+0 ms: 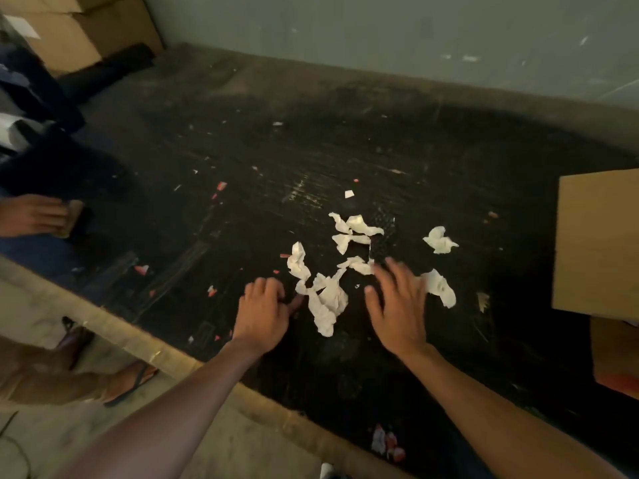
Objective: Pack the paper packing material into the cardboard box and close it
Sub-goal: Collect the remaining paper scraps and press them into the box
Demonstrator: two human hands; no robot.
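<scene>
Several crumpled white paper pieces lie scattered on the dark table. My left hand hovers at the left side of the largest piece with its fingers curled and nothing held. My right hand is spread flat, fingers straight, between the middle pieces and another white scrap on its right. One more scrap lies farther back. A cardboard box stands at the right edge of the view, only its brown flap and side visible.
Another person's hand rests on the table at the far left, and a sandalled foot stands on the floor below. Cardboard boxes are stacked at the back left. Small red and white bits litter the table. A grey wall runs behind.
</scene>
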